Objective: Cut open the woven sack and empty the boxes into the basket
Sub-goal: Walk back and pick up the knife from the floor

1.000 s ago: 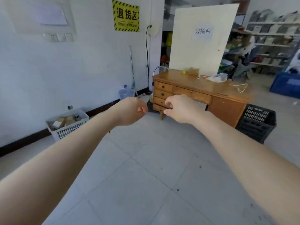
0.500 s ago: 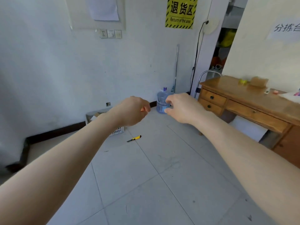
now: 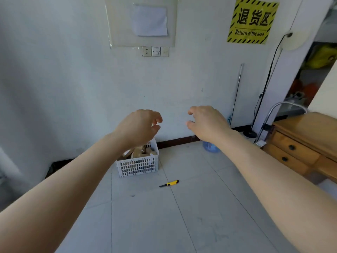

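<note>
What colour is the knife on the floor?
Yellow with a black tip; the knife shows best in the head view, lying right of the basket.

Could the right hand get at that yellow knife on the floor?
Probably yes: the right hand is empty and open, and the yellow knife lies alone on bare floor, apart from the basket.

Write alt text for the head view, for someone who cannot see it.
The left hand and right hand reach forward, both empty and loosely curled. Ahead, a white basket of boxes stands near the wall, a yellow utility knife on the floor beside it.
</note>
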Available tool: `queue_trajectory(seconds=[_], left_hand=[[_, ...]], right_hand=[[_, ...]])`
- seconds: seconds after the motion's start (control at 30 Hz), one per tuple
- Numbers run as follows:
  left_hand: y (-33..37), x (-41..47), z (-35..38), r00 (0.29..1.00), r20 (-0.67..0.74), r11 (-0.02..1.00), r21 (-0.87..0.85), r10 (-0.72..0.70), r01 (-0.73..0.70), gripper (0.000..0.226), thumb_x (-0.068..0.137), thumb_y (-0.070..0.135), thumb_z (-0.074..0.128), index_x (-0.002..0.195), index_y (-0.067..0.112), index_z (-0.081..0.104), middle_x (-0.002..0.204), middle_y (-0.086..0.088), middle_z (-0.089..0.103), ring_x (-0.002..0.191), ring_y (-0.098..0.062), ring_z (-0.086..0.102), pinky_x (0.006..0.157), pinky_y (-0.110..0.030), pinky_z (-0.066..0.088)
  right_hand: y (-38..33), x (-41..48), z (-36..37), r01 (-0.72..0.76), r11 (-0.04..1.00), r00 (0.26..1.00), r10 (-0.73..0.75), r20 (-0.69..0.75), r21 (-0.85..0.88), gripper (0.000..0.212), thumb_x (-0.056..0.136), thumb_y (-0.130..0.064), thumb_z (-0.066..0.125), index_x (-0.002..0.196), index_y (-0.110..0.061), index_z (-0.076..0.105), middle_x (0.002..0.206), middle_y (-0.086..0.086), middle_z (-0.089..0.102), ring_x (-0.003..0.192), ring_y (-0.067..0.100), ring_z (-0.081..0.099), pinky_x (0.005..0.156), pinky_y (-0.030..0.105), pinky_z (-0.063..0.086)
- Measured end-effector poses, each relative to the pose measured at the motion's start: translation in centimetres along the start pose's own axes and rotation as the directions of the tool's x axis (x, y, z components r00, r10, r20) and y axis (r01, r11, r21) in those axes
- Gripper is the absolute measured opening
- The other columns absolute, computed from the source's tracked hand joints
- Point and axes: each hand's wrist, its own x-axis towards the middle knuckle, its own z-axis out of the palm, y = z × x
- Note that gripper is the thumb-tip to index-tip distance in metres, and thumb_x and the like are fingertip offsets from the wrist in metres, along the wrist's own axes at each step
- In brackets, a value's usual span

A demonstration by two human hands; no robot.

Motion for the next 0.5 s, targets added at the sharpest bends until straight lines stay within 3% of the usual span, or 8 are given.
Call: queue_trajectory(seconds=[0.2, 0.5], left_hand=[[-5.4, 12.3, -0.6, 0.991, -0.114, 0.998, 0.004, 0.067, -0.067, 0.025, 0.093, 0.022, 0.049, 0.113, 0.017, 0.063, 0.107, -0.001, 0.067, 0.099, -0.02, 0.061, 0.088, -0.036, 0.049], [-10.7, 29.3, 0.8, 0.977, -0.142, 0.987, 0.014, 0.16, -0.16, 0.026, 0.093, 0.021, 0.049, 0.115, 0.017, 0.062, 0.108, -0.001, 0.065, 0.099, -0.022, 0.06, 0.086, -0.035, 0.049]], right_hand=[[1.1, 12.7, 0.2, 0.009, 1.0, 0.994, -0.009, -0.11, -0.002, 0.033, 0.094, -0.024, 0.048, 0.119, -0.004, 0.057, 0.115, 0.012, 0.064, 0.104, 0.03, 0.059, 0.087, 0.04, 0.049], [4.2, 28.6, 2.4, -0.056, 0.998, 0.983, 0.057, -0.173, 0.009, 0.033, 0.095, -0.027, 0.049, 0.118, -0.004, 0.057, 0.113, 0.012, 0.065, 0.103, 0.03, 0.059, 0.087, 0.041, 0.05]])
